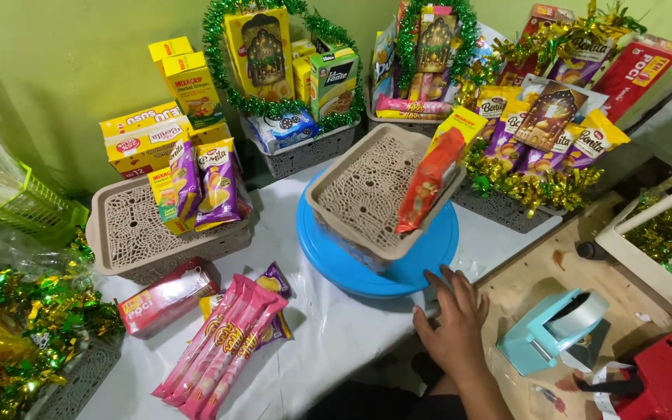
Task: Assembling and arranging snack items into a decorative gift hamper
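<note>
Blue turntable (pixel 421 268) beside right hand (pixel 454 325)

Head-worn view, steeply down, close

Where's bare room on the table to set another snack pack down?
Bare white cloth lies between the pink packs and the right hand, below the blue turntable. A smaller strip runs between the left tray and the turntable. The back row of baskets is crowded; the wooden board holds the tape dispenser.

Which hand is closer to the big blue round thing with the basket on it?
The right hand. Its fingers rest at the edge of the blue round stand under the beige basket. The left hand is not in view.
</note>
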